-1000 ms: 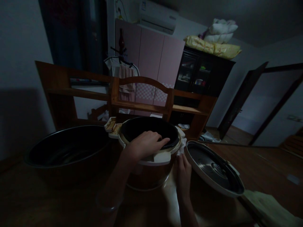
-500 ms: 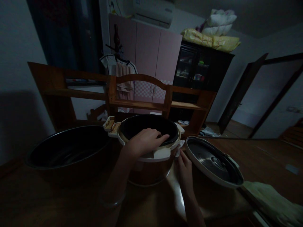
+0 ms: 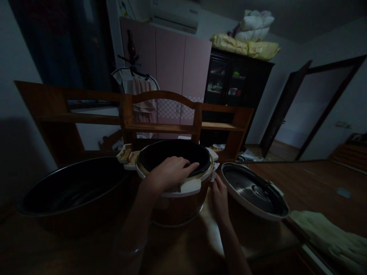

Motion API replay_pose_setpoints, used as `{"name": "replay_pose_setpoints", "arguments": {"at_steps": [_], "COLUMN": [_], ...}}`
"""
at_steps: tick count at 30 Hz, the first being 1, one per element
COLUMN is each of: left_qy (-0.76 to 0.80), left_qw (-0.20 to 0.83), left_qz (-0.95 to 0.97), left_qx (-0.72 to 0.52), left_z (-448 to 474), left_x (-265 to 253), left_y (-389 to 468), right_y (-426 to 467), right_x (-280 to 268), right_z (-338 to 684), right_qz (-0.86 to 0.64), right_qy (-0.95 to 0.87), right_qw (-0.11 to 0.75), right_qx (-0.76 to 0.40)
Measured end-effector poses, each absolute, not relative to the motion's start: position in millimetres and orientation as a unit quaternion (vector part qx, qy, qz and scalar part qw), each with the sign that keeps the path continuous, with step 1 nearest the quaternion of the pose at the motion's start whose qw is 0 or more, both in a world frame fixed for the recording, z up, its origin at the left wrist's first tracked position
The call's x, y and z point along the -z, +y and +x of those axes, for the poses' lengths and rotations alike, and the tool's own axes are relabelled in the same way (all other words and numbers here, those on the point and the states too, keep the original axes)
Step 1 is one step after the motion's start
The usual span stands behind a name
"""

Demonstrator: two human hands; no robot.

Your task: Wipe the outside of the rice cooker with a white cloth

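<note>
White tissue (image 3: pixel 214 172) is pinched by the right hand (image 3: pixel 220 193) beside the cooker (image 3: pixel 179 210) on the tabletop (image 3: pixel 179 246). The left hand (image 3: pixel 170 171) lies over its top, grip unclear. Lid (image 3: pixel 248 187) off, wiping seems unfinished.

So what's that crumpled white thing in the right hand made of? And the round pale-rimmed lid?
The crumpled white thing looks matte and creased, maybe paper or thin cloth. The round, pale-rimmed lid seems shiny metal inside, given its bright gleams; its smooth pale rim may be plastic.
</note>
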State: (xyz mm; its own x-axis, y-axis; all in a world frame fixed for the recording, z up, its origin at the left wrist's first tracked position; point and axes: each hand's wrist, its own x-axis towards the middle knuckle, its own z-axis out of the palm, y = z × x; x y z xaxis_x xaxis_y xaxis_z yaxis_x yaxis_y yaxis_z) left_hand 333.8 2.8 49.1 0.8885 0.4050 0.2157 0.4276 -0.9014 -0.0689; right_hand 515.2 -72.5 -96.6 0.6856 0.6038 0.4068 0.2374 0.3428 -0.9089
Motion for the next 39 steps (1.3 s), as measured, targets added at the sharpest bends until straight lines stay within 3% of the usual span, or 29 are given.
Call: {"name": "replay_pose_setpoints", "arguments": {"at_steps": [14,25,31,39], "left_qy": [-0.231,-0.199,-0.227,-0.233], "left_qw": [0.033,0.098,0.061,0.014], "left_qz": [-0.966,-0.971,-0.969,-0.968], "left_qx": [0.109,0.091,0.082,0.097], "left_z": [335.5,333.6,334.5,336.9], "left_x": [-49.5,-48.9,-56.5,-49.2], "left_y": [2.6,3.1,-3.7,4.7], "right_y": [-86.6,-108.0,-119.8,-133.0], "right_x": [140.0,150.5,151.2,154.5], "right_z": [514.8,492.6,481.2,462.9], "right_qz": [-0.699,-0.716,-0.685,-0.692], "right_qy": [-0.441,-0.445,-0.441,-0.454], "right_qw": [0.546,0.518,0.558,0.552], "right_qx": [-0.134,-0.141,-0.159,-0.101]}}
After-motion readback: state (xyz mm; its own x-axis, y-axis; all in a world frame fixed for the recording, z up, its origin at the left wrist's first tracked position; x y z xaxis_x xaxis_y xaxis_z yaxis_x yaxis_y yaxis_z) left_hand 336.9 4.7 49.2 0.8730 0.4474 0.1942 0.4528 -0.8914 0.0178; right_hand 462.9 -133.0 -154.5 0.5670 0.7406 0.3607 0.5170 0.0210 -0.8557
